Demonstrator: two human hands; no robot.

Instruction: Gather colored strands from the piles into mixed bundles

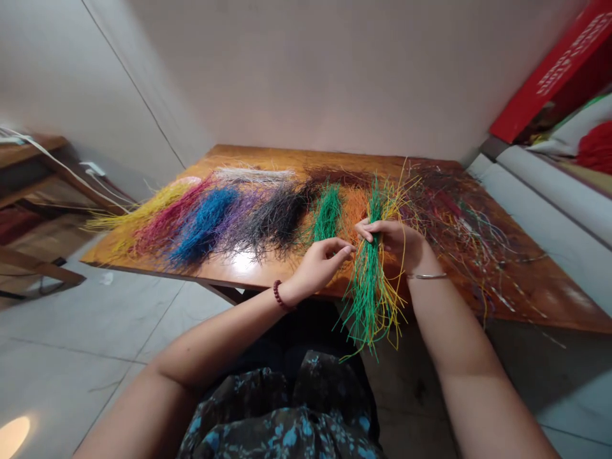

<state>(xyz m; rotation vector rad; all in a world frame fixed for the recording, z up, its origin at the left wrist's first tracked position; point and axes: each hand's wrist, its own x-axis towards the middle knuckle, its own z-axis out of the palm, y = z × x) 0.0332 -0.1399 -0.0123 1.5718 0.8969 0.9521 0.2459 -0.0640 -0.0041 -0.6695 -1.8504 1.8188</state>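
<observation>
Many green strands (pixel 367 280) sit clamped in your right hand (pixel 402 240); pinch firmly so none slip. Whether your left hand (pixel 320 268) grips any, I cannot tell.

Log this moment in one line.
right hand: holds green and yellow strands; left hand: close by, hold unclear; blue strands: on table

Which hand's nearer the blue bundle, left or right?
Left. The left hand is to the right of the blue bundle, past the black bundle; the right hand is farther right, gripping a green-and-yellow bunch.
</observation>
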